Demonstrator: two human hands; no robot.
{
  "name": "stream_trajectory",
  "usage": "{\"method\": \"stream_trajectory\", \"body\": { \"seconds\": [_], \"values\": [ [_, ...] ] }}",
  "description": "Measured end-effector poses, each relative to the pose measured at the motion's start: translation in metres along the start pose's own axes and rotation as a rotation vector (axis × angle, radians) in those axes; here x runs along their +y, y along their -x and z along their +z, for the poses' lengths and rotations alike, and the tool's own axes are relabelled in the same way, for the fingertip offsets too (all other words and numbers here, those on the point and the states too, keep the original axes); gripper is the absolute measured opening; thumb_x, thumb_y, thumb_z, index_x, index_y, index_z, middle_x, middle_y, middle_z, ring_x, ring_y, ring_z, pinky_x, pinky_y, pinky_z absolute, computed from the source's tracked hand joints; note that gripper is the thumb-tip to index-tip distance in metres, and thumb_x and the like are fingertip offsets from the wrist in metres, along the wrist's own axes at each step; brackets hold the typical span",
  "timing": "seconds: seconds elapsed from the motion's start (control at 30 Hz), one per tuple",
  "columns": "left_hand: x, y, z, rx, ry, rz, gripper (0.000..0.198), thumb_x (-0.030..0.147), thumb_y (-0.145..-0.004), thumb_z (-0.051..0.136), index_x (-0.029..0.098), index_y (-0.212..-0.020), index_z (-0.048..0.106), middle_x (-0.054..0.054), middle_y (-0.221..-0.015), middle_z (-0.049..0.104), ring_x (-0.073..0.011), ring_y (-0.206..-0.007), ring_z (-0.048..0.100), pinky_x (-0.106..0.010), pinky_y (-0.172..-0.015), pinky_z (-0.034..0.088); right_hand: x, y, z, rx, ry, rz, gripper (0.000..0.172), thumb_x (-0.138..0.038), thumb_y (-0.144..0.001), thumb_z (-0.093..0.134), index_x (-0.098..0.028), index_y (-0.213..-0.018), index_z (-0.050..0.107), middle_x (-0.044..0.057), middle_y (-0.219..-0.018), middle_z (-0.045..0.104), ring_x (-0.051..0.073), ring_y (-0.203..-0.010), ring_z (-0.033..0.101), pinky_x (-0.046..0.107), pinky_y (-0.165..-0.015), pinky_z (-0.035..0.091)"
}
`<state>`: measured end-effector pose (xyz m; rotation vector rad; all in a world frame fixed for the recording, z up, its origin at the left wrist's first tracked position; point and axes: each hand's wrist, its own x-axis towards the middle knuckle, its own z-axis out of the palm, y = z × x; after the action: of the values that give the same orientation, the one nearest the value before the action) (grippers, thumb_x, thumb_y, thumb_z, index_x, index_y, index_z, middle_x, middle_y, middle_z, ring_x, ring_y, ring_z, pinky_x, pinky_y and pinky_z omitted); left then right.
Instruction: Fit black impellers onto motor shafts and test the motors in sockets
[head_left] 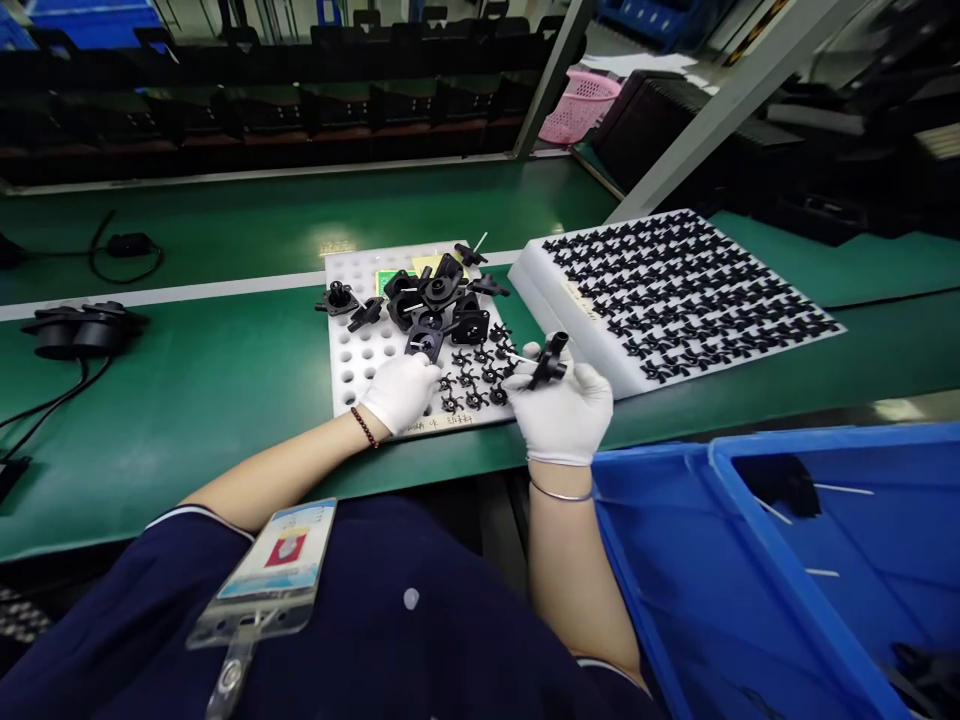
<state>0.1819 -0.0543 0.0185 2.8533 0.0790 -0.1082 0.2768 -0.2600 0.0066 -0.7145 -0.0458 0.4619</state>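
Note:
My right hand (pixel 564 405), in a white glove, holds up a black plastic pump housing (pixel 551 362) with a short tube at its top. A thin white shaft (pixel 521 358) points left from it. My left hand (pixel 401 392), also gloved, rests over the white perforated foam tray (pixel 358 352) with its fingers closed. Its fingertips meet the lower edge of a square black part (pixel 425 343); what they pinch is hidden. More black housings (pixel 442 285) lie piled on the tray. Several small black impellers (pixel 474 398) stand in rows between my hands.
A thick white foam block (pixel 581 325) carrying many black impellers (pixel 682 290) stands at the right on the green bench (pixel 247 400). Blue bins (pixel 720 560) sit below the bench edge. Black devices with cables (pixel 86 330) lie at the left. A grey post (pixel 735 115) rises behind the block.

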Motion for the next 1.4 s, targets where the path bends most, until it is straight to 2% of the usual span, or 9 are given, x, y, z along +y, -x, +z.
{"method": "stream_trajectory", "body": {
  "seconds": [0.13, 0.23, 0.37, 0.5, 0.7, 0.8, 0.97, 1.27, 1.4],
  "values": [
    [-0.015, 0.002, 0.000, 0.136, 0.330, 0.012, 0.016, 0.019, -0.098, 0.061, 0.015, -0.096, 0.077, -0.012, -0.107, 0.073, -0.0260, -0.102, 0.069, -0.043, -0.098, 0.056, -0.004, 0.013, 0.008, -0.021, -0.050, -0.018, 0.037, -0.046, -0.074, 0.090, -0.028, -0.103, 0.076, 0.000, -0.092, 0.068, 0.011, -0.068, 0.052, 0.022, -0.054, 0.050],
    [-0.034, 0.019, -0.006, 0.261, 0.921, -0.050, 0.011, 0.026, -0.093, 0.073, 0.017, -0.089, 0.069, -0.009, -0.109, 0.072, -0.0249, -0.109, 0.069, -0.045, -0.103, 0.059, -0.008, 0.028, 0.019, -0.058, -0.056, -0.016, 0.043, -0.034, -0.068, 0.096, -0.029, -0.105, 0.075, -0.002, -0.090, 0.065, 0.008, -0.065, 0.045, 0.018, -0.050, 0.046],
    [-0.045, 0.047, -0.015, 0.176, 1.775, -0.333, 0.023, 0.029, -0.090, 0.079, 0.016, -0.097, 0.060, -0.010, -0.111, 0.073, -0.0280, -0.103, 0.077, -0.048, -0.088, 0.066, 0.011, 0.048, 0.036, -0.169, -0.069, 0.135, 0.042, -0.033, -0.065, 0.093, -0.029, -0.104, 0.075, -0.001, -0.090, 0.064, 0.007, -0.062, 0.043, 0.015, -0.044, 0.038],
    [-0.037, 0.066, -0.016, 0.259, 2.113, -0.530, 0.012, 0.019, -0.100, 0.063, 0.013, -0.110, 0.063, -0.011, -0.102, 0.074, -0.0239, -0.087, 0.078, -0.037, -0.074, 0.066, 0.048, 0.057, 0.051, -0.279, -0.058, 0.408, 0.040, -0.031, -0.065, 0.092, -0.026, -0.102, 0.076, 0.000, -0.089, 0.065, 0.006, -0.058, 0.037, 0.014, -0.042, 0.032],
    [-0.027, 0.092, -0.024, 0.482, 2.133, -0.552, 0.020, 0.001, -0.094, 0.062, 0.015, -0.109, 0.059, -0.005, -0.091, 0.071, -0.0089, -0.069, 0.068, -0.017, -0.066, 0.055, 0.072, 0.050, 0.066, -0.282, -0.149, 0.508, 0.044, -0.041, -0.064, 0.097, -0.023, -0.099, 0.076, 0.000, -0.091, 0.065, 0.004, -0.059, 0.039, 0.010, -0.041, 0.029],
    [-0.025, 0.102, -0.022, 0.499, 2.074, -0.515, 0.012, 0.020, -0.099, 0.069, 0.017, -0.099, 0.058, 0.002, -0.075, 0.062, -0.0053, -0.047, 0.050, -0.016, -0.046, 0.038, 0.071, 0.050, 0.076, -0.292, -0.081, 0.436, 0.043, -0.044, -0.068, 0.098, -0.024, -0.101, 0.078, -0.001, -0.089, 0.064, 0.003, -0.054, 0.033, 0.012, -0.038, 0.025],
    [-0.012, 0.110, -0.004, 0.609, 2.047, -0.647, 0.038, 0.043, -0.100, 0.070, 0.017, -0.079, 0.051, 0.007, -0.055, 0.042, -0.0035, -0.035, 0.027, -0.019, -0.038, 0.016, 0.077, 0.058, 0.098, -0.362, 0.076, 0.200, 0.040, -0.053, -0.077, 0.093, -0.030, -0.108, 0.080, -0.001, -0.092, 0.067, 0.002, -0.049, 0.035, 0.017, -0.038, 0.027],
    [-0.001, 0.154, -0.009, 0.791, 1.968, -0.447, 0.040, 0.038, -0.080, 0.093, 0.016, -0.095, 0.064, -0.003, -0.089, 0.068, -0.0055, -0.057, 0.051, -0.019, -0.052, 0.039, 0.102, 0.078, 0.121, -0.473, 0.179, 0.011, 0.032, -0.057, -0.088, 0.081, -0.033, -0.108, 0.074, 0.001, -0.093, 0.067, 0.007, -0.048, 0.036, 0.023, -0.039, 0.023],
    [-0.011, 0.166, -0.005, 0.861, 1.943, -0.425, 0.037, 0.035, -0.083, 0.091, 0.017, -0.099, 0.064, -0.005, -0.102, 0.070, -0.0088, -0.072, 0.060, -0.023, -0.065, 0.049, 0.115, 0.083, 0.130, -0.517, 0.216, 0.006, 0.037, -0.061, -0.087, 0.079, -0.033, -0.111, 0.071, 0.001, -0.096, 0.067, 0.007, -0.048, 0.035, 0.025, -0.043, 0.033]
  ]
}}
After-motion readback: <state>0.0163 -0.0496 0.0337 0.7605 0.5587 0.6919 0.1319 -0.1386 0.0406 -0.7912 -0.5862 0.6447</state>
